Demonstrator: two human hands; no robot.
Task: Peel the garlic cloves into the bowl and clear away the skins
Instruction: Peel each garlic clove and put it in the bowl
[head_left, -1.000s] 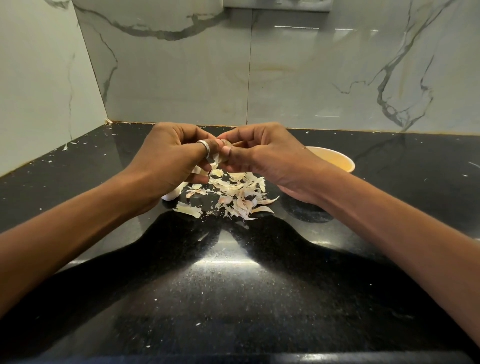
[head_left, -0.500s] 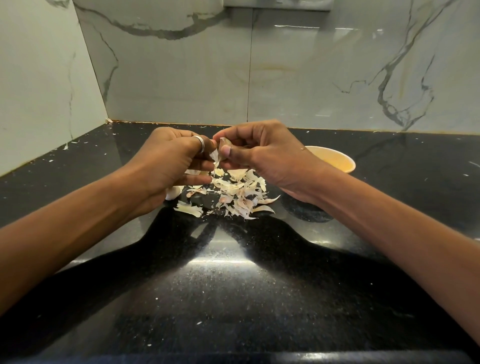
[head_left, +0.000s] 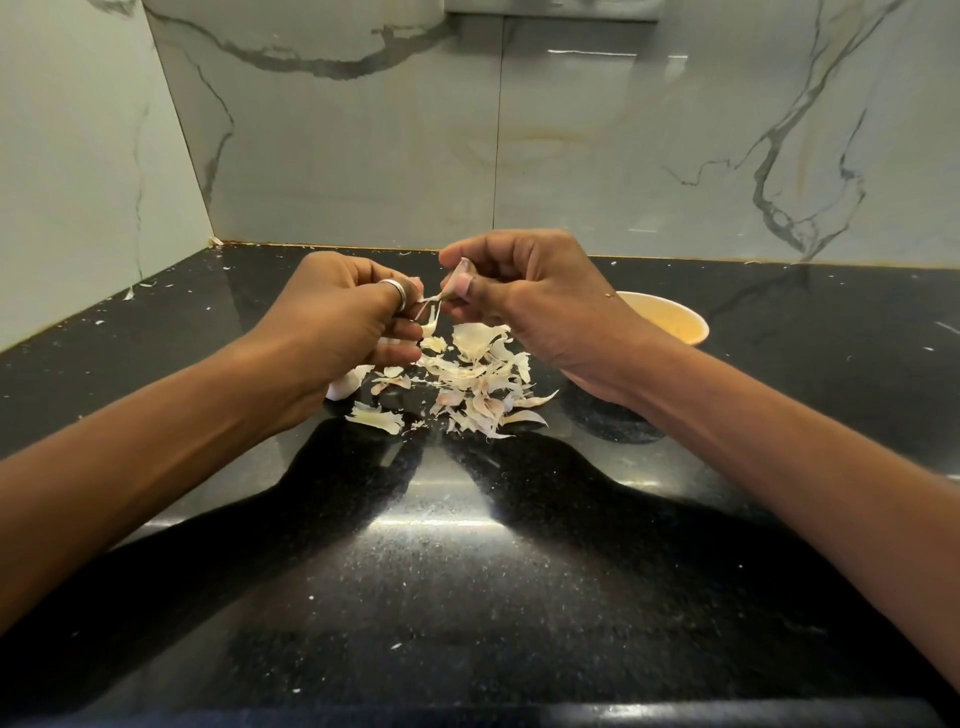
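Note:
My right hand (head_left: 524, 296) pinches a pinkish garlic clove (head_left: 458, 280) between thumb and forefinger above the counter. My left hand (head_left: 343, 317), with a ring on one finger, pinches a thin strip of skin (head_left: 430, 304) that still hangs from the clove. Below both hands lies a pile of pale garlic skins (head_left: 467, 379) on the black counter. A whole clove (head_left: 345, 384) lies partly hidden under my left hand. An orange bowl (head_left: 675, 322) stands behind my right wrist; its inside is mostly hidden.
The black speckled counter (head_left: 467, 571) runs to a marble wall (head_left: 519, 130) at the back and another on the left. Small skin flakes are scattered along the back left corner and near the front edge.
My hands have drawn slightly apart and risen, and a strip of skin now stretches from the clove towards my left fingers.

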